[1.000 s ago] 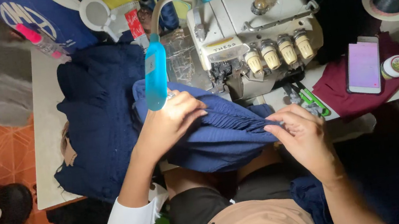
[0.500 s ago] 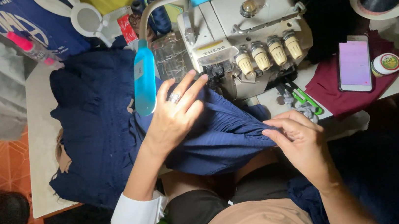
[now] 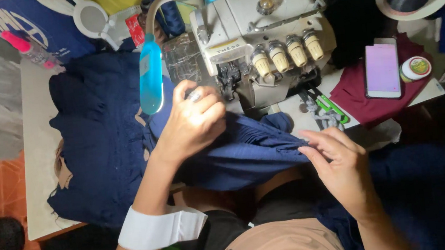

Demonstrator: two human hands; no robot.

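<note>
1. The left hand (image 3: pixel 192 124) rests curled, fingers bent down, on the navy pleated fabric (image 3: pixel 247 152), pressing it just in front of the overlock sewing machine (image 3: pixel 257 33). A ring shows on one finger.
2. The right hand (image 3: pixel 339 165) sits at the fabric's right end, fingers half closed, thumb and fingertips pinching the gathered edge.
3. The fabric spans between both hands, draped from the machine bed toward the person's lap. More navy cloth (image 3: pixel 100 143) lies piled on the white table (image 3: pixel 36 161) to the left.
4. A blue lamp head (image 3: pixel 151 83) on a bent neck hangs just left of the left hand.
5. Four cream tension dials (image 3: pixel 287 55) line the machine front.
6. A smartphone (image 3: pixel 382 71) lies on maroon cloth (image 3: pixel 366 107) to the right, with a small round tin (image 3: pixel 415 68) just beside it.
7. A green-handled tool (image 3: pixel 331 107) lies near the machine base.
</note>
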